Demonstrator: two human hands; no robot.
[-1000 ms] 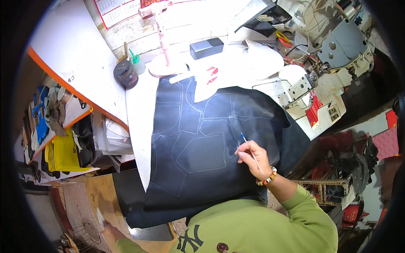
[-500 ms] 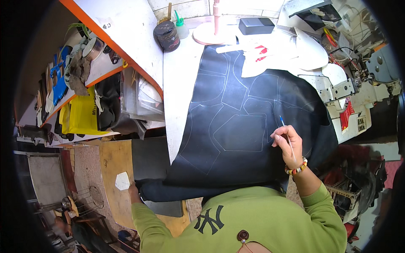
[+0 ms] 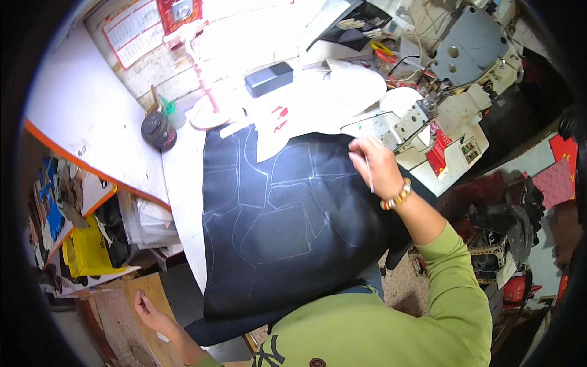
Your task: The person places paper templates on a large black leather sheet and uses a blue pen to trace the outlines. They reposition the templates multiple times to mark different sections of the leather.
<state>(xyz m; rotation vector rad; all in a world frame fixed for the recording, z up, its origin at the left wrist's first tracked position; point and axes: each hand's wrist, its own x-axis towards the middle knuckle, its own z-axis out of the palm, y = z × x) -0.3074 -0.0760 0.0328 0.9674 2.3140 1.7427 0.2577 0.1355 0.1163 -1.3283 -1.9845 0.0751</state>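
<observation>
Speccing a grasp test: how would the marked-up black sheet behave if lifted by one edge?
Probably floppy: the black sheet shows soft ripples and rounded bends rather than lying flat. It may be somewhat slippery, as its surface looks smooth with a slight sheen. The white piece overlapping its far edge would likely shift too.

Green sweatshirt (image 3: 367, 327), black emblem (image 3: 268, 353), dark round button (image 3: 317, 363); multicoloured bead bracelet (image 3: 397, 196), right wrist.

A single head-worn fisheye looks down and forward from close above the black sheet (image 3: 278, 235).
</observation>
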